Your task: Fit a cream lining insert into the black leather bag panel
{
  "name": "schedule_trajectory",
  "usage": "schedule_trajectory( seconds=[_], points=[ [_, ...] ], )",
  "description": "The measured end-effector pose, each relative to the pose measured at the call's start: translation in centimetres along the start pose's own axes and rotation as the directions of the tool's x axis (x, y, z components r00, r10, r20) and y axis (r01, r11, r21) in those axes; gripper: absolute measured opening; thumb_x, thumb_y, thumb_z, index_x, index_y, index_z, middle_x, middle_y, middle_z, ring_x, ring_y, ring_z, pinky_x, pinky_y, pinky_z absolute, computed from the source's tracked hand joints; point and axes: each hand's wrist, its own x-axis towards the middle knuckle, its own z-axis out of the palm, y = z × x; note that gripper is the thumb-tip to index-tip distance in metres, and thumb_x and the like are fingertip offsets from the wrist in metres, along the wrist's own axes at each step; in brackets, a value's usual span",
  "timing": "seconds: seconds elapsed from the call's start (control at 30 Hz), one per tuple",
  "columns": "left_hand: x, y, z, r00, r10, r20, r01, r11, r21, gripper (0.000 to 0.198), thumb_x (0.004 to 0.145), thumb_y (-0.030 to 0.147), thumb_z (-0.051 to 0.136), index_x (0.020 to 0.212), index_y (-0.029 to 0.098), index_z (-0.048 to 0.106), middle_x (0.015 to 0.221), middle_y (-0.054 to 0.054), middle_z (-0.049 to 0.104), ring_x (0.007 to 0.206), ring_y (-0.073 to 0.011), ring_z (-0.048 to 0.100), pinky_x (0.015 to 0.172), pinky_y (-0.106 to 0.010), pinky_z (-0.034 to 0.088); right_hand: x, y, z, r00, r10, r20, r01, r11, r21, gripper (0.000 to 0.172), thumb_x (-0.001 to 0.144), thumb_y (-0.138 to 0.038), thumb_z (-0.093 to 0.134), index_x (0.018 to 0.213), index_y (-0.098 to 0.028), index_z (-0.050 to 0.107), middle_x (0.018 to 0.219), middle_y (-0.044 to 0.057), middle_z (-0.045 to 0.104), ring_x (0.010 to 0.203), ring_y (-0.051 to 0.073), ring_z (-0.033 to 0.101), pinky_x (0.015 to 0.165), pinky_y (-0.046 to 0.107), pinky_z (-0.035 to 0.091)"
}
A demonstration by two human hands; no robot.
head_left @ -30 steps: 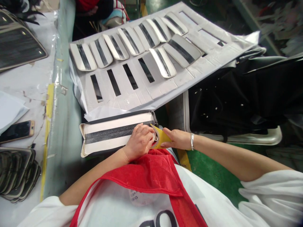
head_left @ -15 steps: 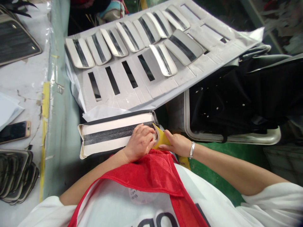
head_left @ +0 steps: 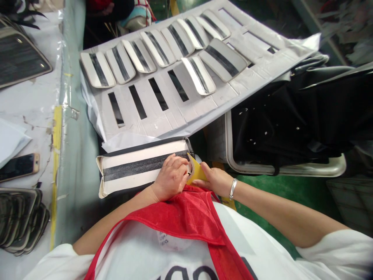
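A long white panel (head_left: 136, 167) with a black stripe down its middle lies across the person's lap. The left hand (head_left: 171, 179) sits on the panel's right end, fingers bent and pressed together, clamping that end down. Just right of that end, the right hand (head_left: 215, 179) pinches a yellow scraper (head_left: 196, 171), whose tip touches the panel's corner beside the left fingers.

The panel has no table under it, so a hard push with the scraper could probably tip or slide it off the lap. The scraper's point also works very close to the left fingertips, so a slip might jab them or crease the white covering.

The contact between scraper and corner is hidden under the left hand, and I cannot tell what the tip catches on. The panel's near edge disappears behind a red apron (head_left: 186, 217). Above the panel, a slotted board (head_left: 163, 116) carries smaller striped pieces; its far corner is cut off.
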Motion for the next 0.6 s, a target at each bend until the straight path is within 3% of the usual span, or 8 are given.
schedule_trajectory(
  seconds=[0.23, 0.4, 0.53, 0.6],
  points=[
    [0.1, -0.3, 0.4, 0.998, -0.037, -0.045, 0.033, 0.994, -0.1, 0.016, 0.076, 0.011, 0.049, 0.091, 0.017, 0.047, 0.108, -0.01, 0.054, 0.106, -0.0223, 0.049, 0.104, -0.046, 0.034, 0.5, -0.4, 0.5, 0.999, 0.022, -0.047, -0.022, 1.0, 0.005, 0.062, 0.08, -0.07, 0.036, 0.108, -0.015, 0.038, 0.076, 0.011, 0.064, 0.067, 0.027, 0.063, 0.048, 0.025, 0.027],
    [-0.1, -0.2, -1.1, 0.995, -0.049, -0.083, 0.031, 0.979, -0.201, 0.026, 0.077, 0.005, 0.044, 0.1, 0.015, 0.047, 0.115, -0.013, 0.05, 0.113, -0.0206, 0.047, 0.098, -0.038, 0.042, 0.4, -2.0, 2.1, 0.983, 0.158, -0.094, -0.152, 0.986, 0.074, 0.061, 0.082, -0.066, 0.039, 0.111, -0.013, 0.038, 0.081, 0.014, 0.065, 0.073, 0.029, 0.064, 0.05, 0.028, 0.032],
    [0.6, 0.4, -1.6, 0.976, 0.07, -0.208, -0.068, 0.998, 0.013, 0.029, 0.082, 0.009, 0.043, 0.11, 0.013, 0.05, 0.122, -0.014, 0.05, 0.121, -0.0226, 0.043, 0.105, -0.043, 0.035, 0.1, -3.5, 3.2, 0.957, 0.273, -0.099, -0.249, 0.946, 0.207, 0.061, 0.083, -0.063, 0.038, 0.114, -0.011, 0.037, 0.085, 0.017, 0.065, 0.076, 0.029, 0.064, 0.054, 0.03, 0.037],
    [1.8, 0.7, -0.7, 0.97, 0.171, -0.171, -0.149, 0.98, 0.134, 0.031, 0.085, 0.014, 0.044, 0.114, 0.011, 0.051, 0.124, -0.014, 0.052, 0.122, -0.0243, 0.042, 0.107, -0.045, 0.031, 0.0, -3.9, 3.5, 0.951, 0.294, -0.099, -0.257, 0.925, 0.28, 0.06, 0.084, -0.059, 0.039, 0.117, -0.009, 0.036, 0.087, 0.018, 0.065, 0.078, 0.029, 0.064, 0.058, 0.031, 0.041]
  ],
)
